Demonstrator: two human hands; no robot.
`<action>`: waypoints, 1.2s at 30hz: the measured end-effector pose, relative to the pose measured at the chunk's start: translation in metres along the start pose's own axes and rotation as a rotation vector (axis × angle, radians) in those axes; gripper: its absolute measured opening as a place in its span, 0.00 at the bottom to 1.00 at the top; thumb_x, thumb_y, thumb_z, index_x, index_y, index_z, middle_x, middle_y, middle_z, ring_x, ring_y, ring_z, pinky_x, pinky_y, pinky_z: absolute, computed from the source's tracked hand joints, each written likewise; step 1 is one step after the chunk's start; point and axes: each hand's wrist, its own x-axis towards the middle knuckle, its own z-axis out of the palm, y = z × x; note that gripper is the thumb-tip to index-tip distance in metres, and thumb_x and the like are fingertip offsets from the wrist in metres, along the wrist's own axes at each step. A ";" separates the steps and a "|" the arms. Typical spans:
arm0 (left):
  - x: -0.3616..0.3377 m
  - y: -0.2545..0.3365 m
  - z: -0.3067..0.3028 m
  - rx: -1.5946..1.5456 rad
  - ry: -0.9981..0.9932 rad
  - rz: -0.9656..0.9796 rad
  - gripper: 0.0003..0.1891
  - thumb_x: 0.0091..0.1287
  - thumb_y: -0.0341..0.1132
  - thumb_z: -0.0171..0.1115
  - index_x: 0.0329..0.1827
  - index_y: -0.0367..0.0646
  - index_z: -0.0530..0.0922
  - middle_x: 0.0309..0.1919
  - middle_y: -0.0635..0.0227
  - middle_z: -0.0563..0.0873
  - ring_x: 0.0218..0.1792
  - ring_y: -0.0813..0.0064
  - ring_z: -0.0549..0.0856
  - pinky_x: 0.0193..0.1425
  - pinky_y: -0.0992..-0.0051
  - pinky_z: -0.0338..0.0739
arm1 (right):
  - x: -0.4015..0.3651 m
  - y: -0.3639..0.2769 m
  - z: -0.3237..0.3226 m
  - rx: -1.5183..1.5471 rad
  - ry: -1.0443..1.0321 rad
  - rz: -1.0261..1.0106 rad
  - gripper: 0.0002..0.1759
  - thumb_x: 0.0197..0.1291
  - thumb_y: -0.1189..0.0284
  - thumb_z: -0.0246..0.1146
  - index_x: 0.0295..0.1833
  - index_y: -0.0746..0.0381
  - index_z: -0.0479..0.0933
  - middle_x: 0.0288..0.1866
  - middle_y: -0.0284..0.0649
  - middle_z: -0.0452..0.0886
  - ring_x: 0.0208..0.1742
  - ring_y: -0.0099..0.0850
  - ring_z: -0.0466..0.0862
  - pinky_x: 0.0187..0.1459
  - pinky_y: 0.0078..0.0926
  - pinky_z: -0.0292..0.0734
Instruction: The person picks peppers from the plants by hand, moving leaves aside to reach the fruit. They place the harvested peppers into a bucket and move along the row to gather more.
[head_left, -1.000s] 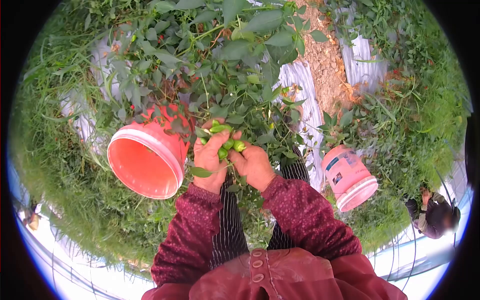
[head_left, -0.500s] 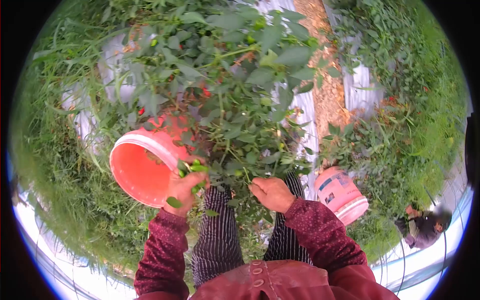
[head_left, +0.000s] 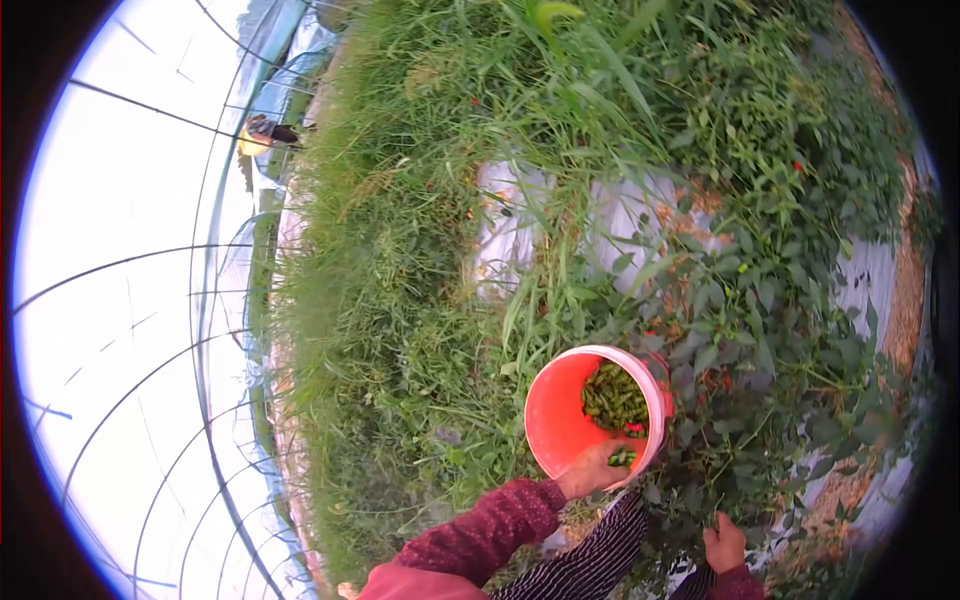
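Observation:
At the mouth of a red bucket, my left hand is closed round some green peppers over the near rim. Inside the bucket lies a heap of green peppers with a few red ones. My right hand is lower right beside the pepper plants, its fingers curled; whatever it holds, if anything, is too small to make out.
Tall grass grows left of the bucket, with pale plastic sheeting on the ground beyond. Another person is far off at the upper left, by the greenhouse wall.
The view has swung to the left. My left hand has moved from beside the bucket to its mouth, still with green peppers, and the bucket's contents now show.

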 end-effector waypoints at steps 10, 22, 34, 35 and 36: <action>0.007 -0.050 -0.063 0.723 0.265 -0.037 0.16 0.65 0.34 0.52 0.55 0.49 0.78 0.49 0.52 0.80 0.48 0.53 0.81 0.52 0.58 0.75 | 0.022 -0.033 -0.017 -0.020 -0.025 -0.058 0.22 0.50 0.67 0.63 0.53 0.61 0.74 0.38 0.52 0.82 0.41 0.50 0.82 0.44 0.42 0.76; -0.003 0.024 0.033 0.334 -0.284 0.256 0.21 0.57 0.42 0.68 0.50 0.40 0.78 0.39 0.54 0.83 0.38 0.57 0.84 0.42 0.65 0.78 | 0.155 -0.069 -0.138 -0.764 0.435 -0.220 0.15 0.54 0.77 0.57 0.49 0.60 0.76 0.58 0.44 0.73 0.65 0.42 0.68 0.61 0.42 0.69; 0.045 0.086 0.110 0.132 -0.138 0.379 0.13 0.61 0.34 0.64 0.44 0.35 0.79 0.41 0.51 0.83 0.40 0.57 0.85 0.45 0.66 0.79 | 0.135 -0.027 -0.181 -0.621 0.176 -0.055 0.23 0.54 0.82 0.55 0.57 0.61 0.74 0.65 0.45 0.69 0.71 0.41 0.64 0.68 0.46 0.61; 0.065 0.104 0.115 0.168 -0.062 0.481 0.12 0.60 0.33 0.63 0.43 0.35 0.79 0.41 0.52 0.83 0.42 0.55 0.84 0.47 0.65 0.78 | 0.130 -0.026 -0.177 -0.498 0.186 -0.048 0.23 0.53 0.82 0.55 0.57 0.62 0.74 0.64 0.45 0.70 0.70 0.42 0.65 0.68 0.46 0.60; 0.085 0.123 0.121 0.206 0.013 0.582 0.11 0.59 0.32 0.63 0.43 0.35 0.80 0.41 0.52 0.83 0.44 0.53 0.83 0.48 0.64 0.78 | 0.129 -0.021 -0.173 -0.510 0.167 -0.095 0.23 0.51 0.82 0.57 0.56 0.60 0.75 0.64 0.44 0.70 0.70 0.42 0.65 0.67 0.46 0.62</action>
